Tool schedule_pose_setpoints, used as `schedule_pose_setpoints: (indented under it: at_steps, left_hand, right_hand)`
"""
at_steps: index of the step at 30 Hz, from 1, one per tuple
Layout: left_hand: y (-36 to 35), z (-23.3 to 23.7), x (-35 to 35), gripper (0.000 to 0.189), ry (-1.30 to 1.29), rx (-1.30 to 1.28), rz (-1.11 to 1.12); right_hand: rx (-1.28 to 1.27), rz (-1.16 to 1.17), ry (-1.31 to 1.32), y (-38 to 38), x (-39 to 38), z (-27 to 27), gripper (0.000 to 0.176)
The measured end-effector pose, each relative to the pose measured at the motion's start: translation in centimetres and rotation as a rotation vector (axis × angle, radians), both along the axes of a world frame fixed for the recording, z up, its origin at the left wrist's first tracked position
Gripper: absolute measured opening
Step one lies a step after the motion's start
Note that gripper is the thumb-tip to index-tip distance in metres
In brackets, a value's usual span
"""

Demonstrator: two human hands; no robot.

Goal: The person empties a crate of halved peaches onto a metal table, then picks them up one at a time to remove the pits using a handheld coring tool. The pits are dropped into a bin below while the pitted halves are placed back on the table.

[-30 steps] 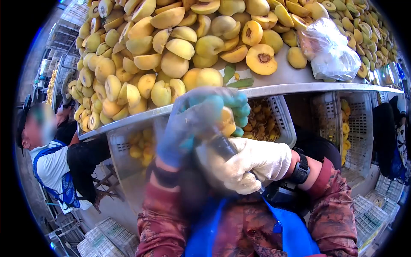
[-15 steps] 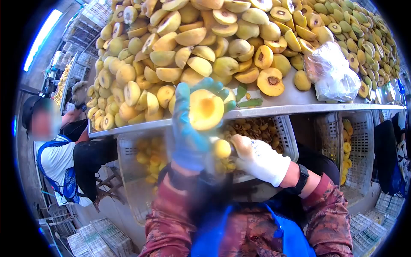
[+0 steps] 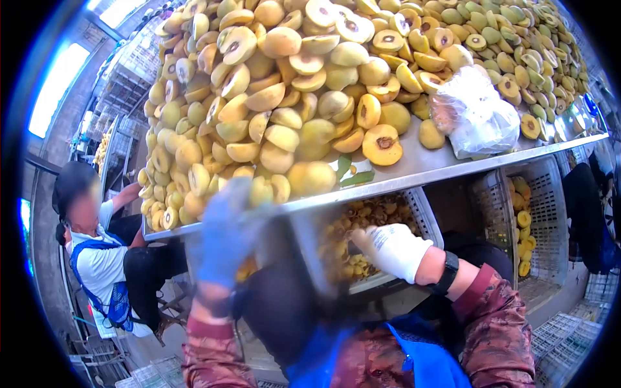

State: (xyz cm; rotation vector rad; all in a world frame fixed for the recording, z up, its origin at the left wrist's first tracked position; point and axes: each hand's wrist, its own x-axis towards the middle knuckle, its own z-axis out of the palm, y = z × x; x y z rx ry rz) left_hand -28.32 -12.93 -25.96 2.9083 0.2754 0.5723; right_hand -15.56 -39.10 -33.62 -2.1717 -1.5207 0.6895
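My left hand (image 3: 226,236), in a blue glove, is smeared by motion over the left crate, below the table edge. Whether its fingers hold anything cannot be seen. My right hand (image 3: 393,251), in a white glove with a black watch at the wrist, is closed beside the middle crate. A small dark part shows at its fingertips, too blurred to name. Above both hands, halved yellow peaches (image 3: 265,97) are heaped on the metal table (image 3: 414,169). One cut half with its stone cavity showing (image 3: 382,145) lies near the edge by some green leaves (image 3: 356,178).
A knotted clear plastic bag (image 3: 482,119) sits on the table at right. The middle crate (image 3: 424,210) holds small brownish-yellow pieces; another crate (image 3: 546,213) at right holds yellow fruit. A person (image 3: 97,258) sits at left. Stacked crates (image 3: 563,343) stand at lower right.
My left hand has moved left and down, and the peach half it held up is no longer visible. The right hand stays in about the same place. The view has shifted slightly.
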Motion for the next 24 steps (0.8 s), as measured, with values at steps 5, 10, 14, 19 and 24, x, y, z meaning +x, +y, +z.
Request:
schedule_pose_setpoints:
  at_steps: [5, 10, 14, 19, 24]
  left_hand:
    - [-3.0, -3.1, 10.9, 0.031, 0.296, 0.344, -0.575]
    - [-2.7, -2.9, 13.3, 0.028, 0.619, 0.364, -0.721]
    - [-2.2, -2.6, 14.1, 0.028, 0.695, 0.394, -0.762]
    - [-1.7, -2.2, 14.1, 0.045, 0.634, 0.212, -0.618]
    - [-1.7, -2.8, 10.4, 0.055, 0.109, -1.406, -0.241]
  right_hand:
    - [0.018, 0.007, 0.011, -0.2, 0.1, -0.7, 0.019]
    - [0.041, -0.037, 0.108, -0.7, 0.8, 1.1, 0.031]
    - [0.208, -0.103, 0.324, -0.1, 0.9, -0.4, 0.054]
    - [0.386, -0.311, 0.544, -0.1, 2.1, 2.7, 0.057]
    - [0.385, -0.443, 0.626, -0.4, 2.5, 4.7, 0.056]
